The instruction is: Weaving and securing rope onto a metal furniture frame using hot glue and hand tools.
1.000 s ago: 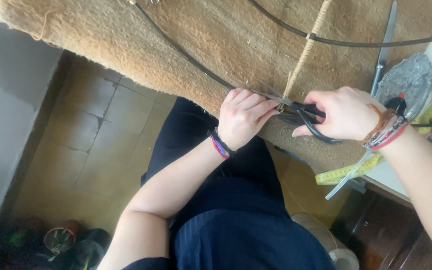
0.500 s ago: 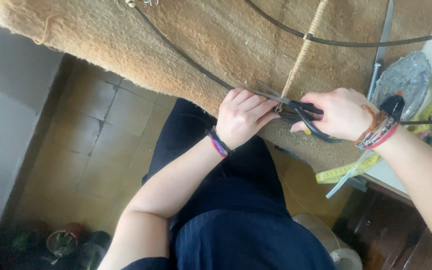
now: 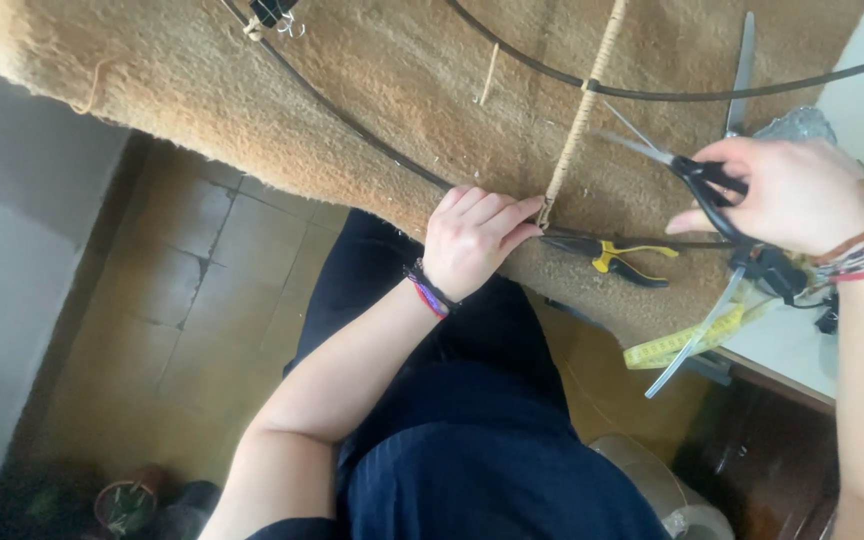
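Pinned the wrapped cane rod [image 3: 580, 110] at its lower end, mid-frame, with left hand [image 3: 474, 240] flat on the tan cloth [image 3: 372, 70] steadying it, right hand [image 3: 802, 190] at right clenched on black-handled scissors [image 3: 697, 175], blades parted, above yellow-handled pliers [image 3: 617, 258].

Even, soft daylight; no hard shadows on the tan cloth [image 3: 252, 90]. Brightest at the right edge, where the white tabletop [image 3: 852, 90] nearly washes out. Lower left corner dim and murky. Right hand [image 3: 797, 195] and scissors [image 3: 672, 160] slightly motion-blurred; left hand [image 3: 472, 240] sharp. Mild wide-angle stretch at the edges.
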